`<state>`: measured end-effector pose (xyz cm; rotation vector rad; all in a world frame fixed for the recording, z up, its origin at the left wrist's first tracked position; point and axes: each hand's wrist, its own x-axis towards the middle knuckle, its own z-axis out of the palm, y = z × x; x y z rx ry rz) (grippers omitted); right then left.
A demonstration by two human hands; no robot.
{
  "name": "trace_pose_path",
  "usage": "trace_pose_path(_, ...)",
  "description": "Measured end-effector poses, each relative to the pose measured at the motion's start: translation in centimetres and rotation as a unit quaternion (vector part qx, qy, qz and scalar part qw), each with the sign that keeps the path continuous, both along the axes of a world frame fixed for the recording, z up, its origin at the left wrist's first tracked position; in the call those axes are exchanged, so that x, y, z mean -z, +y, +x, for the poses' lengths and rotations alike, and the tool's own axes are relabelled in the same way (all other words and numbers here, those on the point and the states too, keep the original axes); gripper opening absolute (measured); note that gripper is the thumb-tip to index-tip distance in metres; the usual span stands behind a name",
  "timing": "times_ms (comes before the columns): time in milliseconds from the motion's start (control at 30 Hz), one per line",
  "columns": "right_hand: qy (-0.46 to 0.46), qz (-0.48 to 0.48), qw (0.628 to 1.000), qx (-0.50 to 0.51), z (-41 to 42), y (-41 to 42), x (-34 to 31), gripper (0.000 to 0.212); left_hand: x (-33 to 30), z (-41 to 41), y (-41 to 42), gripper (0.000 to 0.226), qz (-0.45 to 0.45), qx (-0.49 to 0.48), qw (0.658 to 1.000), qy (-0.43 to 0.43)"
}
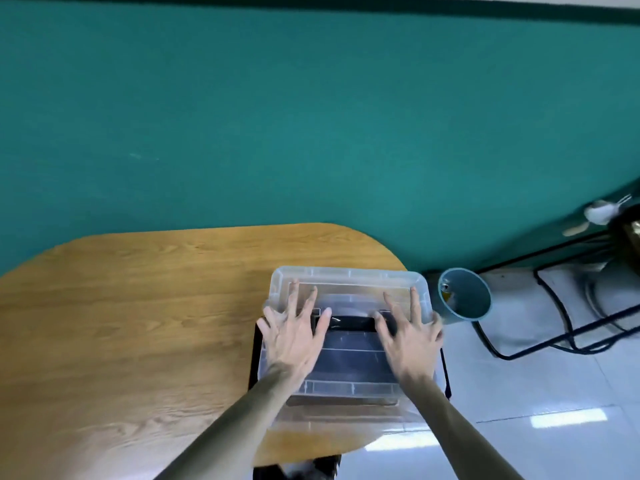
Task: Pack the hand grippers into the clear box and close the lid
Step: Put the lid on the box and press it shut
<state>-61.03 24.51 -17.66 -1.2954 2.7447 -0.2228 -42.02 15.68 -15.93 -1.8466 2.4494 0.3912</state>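
A clear plastic box [349,407] stands at the right end of the wooden table, with its clear lid [349,284] lying on top. My left hand [294,336] lies flat on the lid's left side, fingers spread. My right hand [410,336] lies flat on the lid's right side, fingers spread too. Through the lid I see a dark shape [353,323] inside the box; I cannot make out the hand grippers. A black flat object [255,355] shows under the box at its edges.
The wooden table [138,323] has a rounded right end and stands against a teal wall. A blue-grey bin [465,296] stands on the tiled floor just right of the box. A black metal frame [561,313] is further right.
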Motion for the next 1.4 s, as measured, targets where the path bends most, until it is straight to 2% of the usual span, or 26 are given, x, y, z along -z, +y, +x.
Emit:
trace_pose_path(400, 0.006, 0.017, 0.999, -0.032, 0.6, 4.6, 0.9, 0.058, 1.3, 0.6, 5.3, 0.067, -0.005, -0.018, 1.000, 0.000)
trace_pose_path(533, 0.011, 0.020, 0.998, -0.060, 0.9, 6.4, 1.2, 0.059, 1.7, 1.5, 6.5, 0.065, -0.015, 0.008, 1.000, -0.013)
trace_pose_path(700, 0.000, 0.045, 0.996, -0.079, 1.0, 6.3, 1.0, 0.062, 1.7, 2.2, 6.2, 0.065, -0.005, 0.034, 0.999, -0.023)
trace_pose_path(867, 0.014, 0.011, 0.987, -0.160, -2.6, 6.9, 1.0, 0.064, 1.9, 3.2, 4.7, 0.066, 0.000, 0.073, 0.997, -0.018)
trace_pose_path(1133, -0.004, 0.003, 0.980, -0.197, -3.3, 6.9, 1.5, 0.069, 2.4, 2.9, 4.1, 0.070, -0.010, 0.093, 0.996, 0.013)
trace_pose_path(1400, -0.005, 0.020, 0.975, -0.223, -3.9, 6.2, 1.4, 0.071, 2.2, 2.4, 3.7, 0.071, -0.007, 0.098, 0.995, -0.034)
